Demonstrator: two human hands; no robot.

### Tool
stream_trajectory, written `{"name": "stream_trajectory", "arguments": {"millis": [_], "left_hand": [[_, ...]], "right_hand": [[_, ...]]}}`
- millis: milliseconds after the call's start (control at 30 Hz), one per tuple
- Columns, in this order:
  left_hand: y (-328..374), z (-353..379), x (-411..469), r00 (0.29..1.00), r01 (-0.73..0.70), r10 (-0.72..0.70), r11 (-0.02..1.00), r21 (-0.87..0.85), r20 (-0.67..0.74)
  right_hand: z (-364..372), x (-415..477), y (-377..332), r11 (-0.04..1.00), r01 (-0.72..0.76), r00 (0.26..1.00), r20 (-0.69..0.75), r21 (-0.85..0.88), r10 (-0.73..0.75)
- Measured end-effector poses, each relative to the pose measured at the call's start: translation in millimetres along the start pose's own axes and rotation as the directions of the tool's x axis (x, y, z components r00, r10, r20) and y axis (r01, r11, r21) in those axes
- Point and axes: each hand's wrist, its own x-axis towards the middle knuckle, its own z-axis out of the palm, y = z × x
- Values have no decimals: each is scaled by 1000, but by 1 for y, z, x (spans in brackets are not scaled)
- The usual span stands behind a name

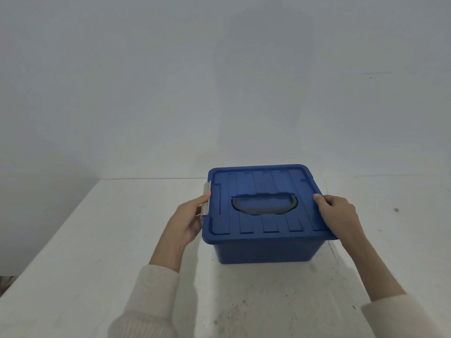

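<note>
The blue box (266, 250) stands on the white table (97, 240), near its far edge and close to the wall (170, 93). Its lid (263, 223) is on, and a grey handle (264, 203) lies flat in the hollow in the middle. The left hand (188, 220) grips the grey latch (206, 200) on the left side, with the thumb on it. The right hand (339, 213) holds the right edge of the lid, thumb above, fingers curled over the rim. A latch there is not visible. The hands are apart, one on each side. The risk, I think: if only one side is released and the lid is pulled, the lid can bend, or the box can tip or slide.
</note>
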Motion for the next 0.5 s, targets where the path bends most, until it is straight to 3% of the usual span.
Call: {"name": "stream_trajectory", "arguments": {"millis": [167, 333, 500], "left_hand": [[-3, 5, 5, 994, -79, 83, 996, 49, -72], [-14, 15, 9, 942, -180, 243, 947, 265, -230], [-17, 17, 10, 924, -202, 291, 922, 331, -248]], "right_hand": [[1, 0, -1, 1000, 4, 1000, 1, 4, -4], [0, -1, -1, 1000, -4, 1000, 17, 15, 4], [-1, -2, -2, 1000, -6, 1000, 19, 21, 6]]}}
